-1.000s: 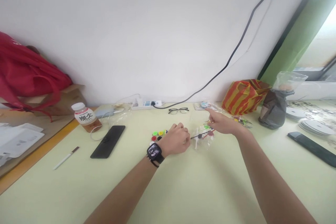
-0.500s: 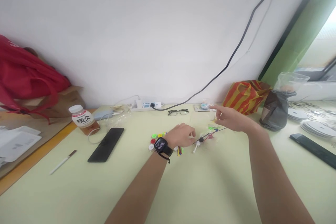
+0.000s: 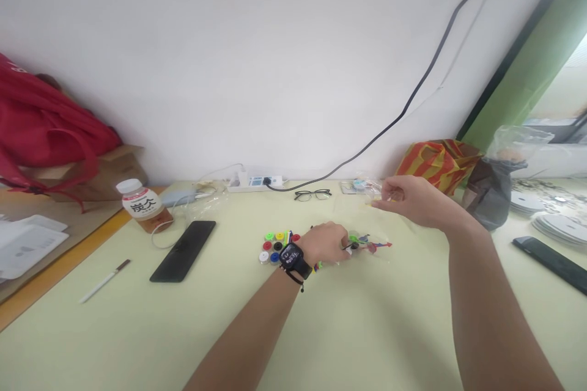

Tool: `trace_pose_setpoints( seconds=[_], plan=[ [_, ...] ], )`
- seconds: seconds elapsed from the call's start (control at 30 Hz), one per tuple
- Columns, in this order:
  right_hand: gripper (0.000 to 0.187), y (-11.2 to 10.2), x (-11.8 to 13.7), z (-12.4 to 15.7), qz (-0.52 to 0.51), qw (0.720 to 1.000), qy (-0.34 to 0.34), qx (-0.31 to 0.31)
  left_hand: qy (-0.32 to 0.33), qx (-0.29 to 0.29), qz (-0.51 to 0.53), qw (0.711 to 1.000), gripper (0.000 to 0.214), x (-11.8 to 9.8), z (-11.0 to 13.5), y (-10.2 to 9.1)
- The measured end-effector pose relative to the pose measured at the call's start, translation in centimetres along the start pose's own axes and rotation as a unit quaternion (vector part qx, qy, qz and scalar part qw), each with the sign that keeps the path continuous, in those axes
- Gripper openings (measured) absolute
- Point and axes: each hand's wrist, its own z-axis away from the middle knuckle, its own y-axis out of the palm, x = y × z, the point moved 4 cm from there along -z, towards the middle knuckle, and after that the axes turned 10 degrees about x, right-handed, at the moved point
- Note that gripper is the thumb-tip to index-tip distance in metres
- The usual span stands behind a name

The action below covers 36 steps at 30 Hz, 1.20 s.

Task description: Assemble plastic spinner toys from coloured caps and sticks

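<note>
My left hand, with a black watch on its wrist, rests on the pale green table with fingers closed on small toy parts lying in a clear plastic bag. Several coloured round pieces lie just left of that hand. My right hand hovers above and to the right, its fingers pinched on the top of the clear plastic bag, which is hard to make out.
A black phone, a drink bottle, a pen, a power strip and glasses lie toward the left and back. A striped bag, a dark bag and a dark flat device are at right.
My left hand slid right over the toy parts. My right hand rose and went from pointing to a pinch on the bag.
</note>
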Motion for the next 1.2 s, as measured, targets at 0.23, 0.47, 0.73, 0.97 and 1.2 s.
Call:
trace_pose_setpoints(
  seconds=[0.23, 0.47, 0.73, 0.97, 1.2],
  plan=[
    [0.017, -0.4, 0.0, 0.2, -0.053, 0.998, -0.02, 0.009, 0.007, -0.03, 0.029, 0.999, 0.024, 0.3, 0.0, -0.2],
    [0.016, -1.4, -0.3, 1.1, -0.102, 0.995, -0.007, 0.003, 0.005, -0.045, 0.056, 0.997, 0.026, 0.3, 0.0, -0.2],
    [0.019, -1.7, -1.4, 1.3, -0.093, 0.996, -0.002, -0.01, 0.026, -0.057, 0.048, 0.997, 0.015, 0.4, -0.4, 0.1],
    [0.022, -1.6, -1.7, 1.3, -0.124, 0.992, 0.013, -0.003, 0.034, -0.05, 0.05, 0.997, 0.015, 0.5, -0.5, 0.0],
    [0.018, -1.1, -2.1, 0.7, -0.275, 0.96, 0.044, -0.014, 0.041, -0.08, 0.079, 0.993, 0.026, 0.2, -0.1, -0.4]
  ],
)
